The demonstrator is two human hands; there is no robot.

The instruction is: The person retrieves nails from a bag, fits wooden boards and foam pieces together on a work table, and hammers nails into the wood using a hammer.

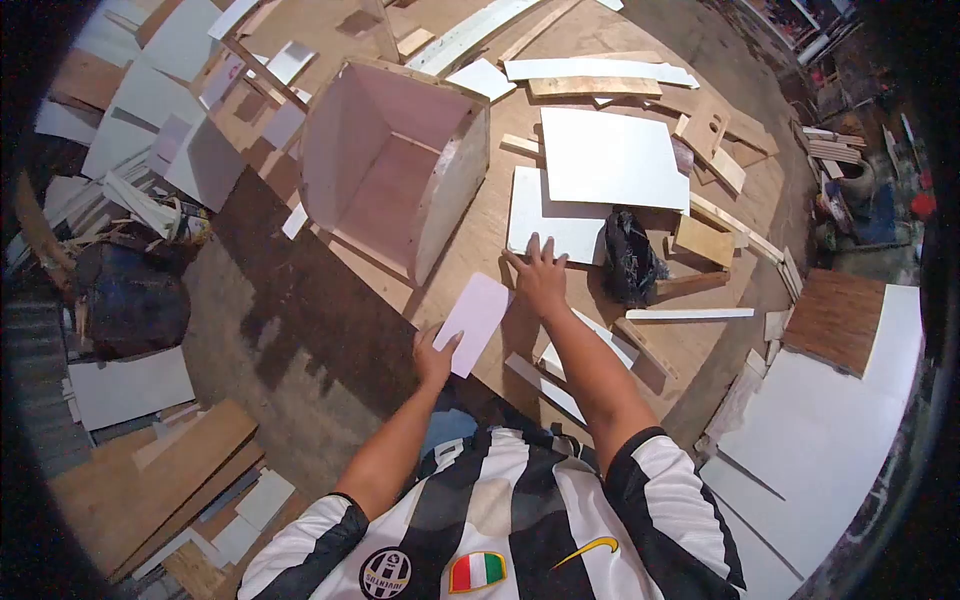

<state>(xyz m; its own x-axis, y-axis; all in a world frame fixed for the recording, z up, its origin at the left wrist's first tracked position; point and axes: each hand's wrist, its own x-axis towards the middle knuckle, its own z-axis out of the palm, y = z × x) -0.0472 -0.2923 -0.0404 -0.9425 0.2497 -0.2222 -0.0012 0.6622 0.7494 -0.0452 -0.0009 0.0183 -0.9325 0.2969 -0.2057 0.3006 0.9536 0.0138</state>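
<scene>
"What's in the left hand [430,360]?"

"A thin, flat, pale pink panel [474,318] with a rounded far corner. The hand grips its near end, thumb across the top face, the other fingers mostly hidden underneath. The panel is by the near edge of the table, just left of the right hand [541,282]."

"And that right hand?"

"Fingers spread and holding nothing, their tips over the near edge of a smooth lower white board [560,232]. A rectangular upper white board [612,158] overlaps it on the far side, and a crumpled, glossy black plastic bag [627,262] sits to the right."

"What's that bulky shape on the left?"

"An open wooden box [375,185], pinkish and matte inside, one side wall cut with a curved edge."

"And the surface?"

"A brown wooden tabletop [490,250], strewn on the far and right sides with strips and offcuts."

"What about the room?"

"A dull, stained floor [230,345]. Long brown boards [190,485] are stacked at near left; at right, a dark wood-grain panel [835,318] lies beside a broad white sheet [810,450]."
</scene>
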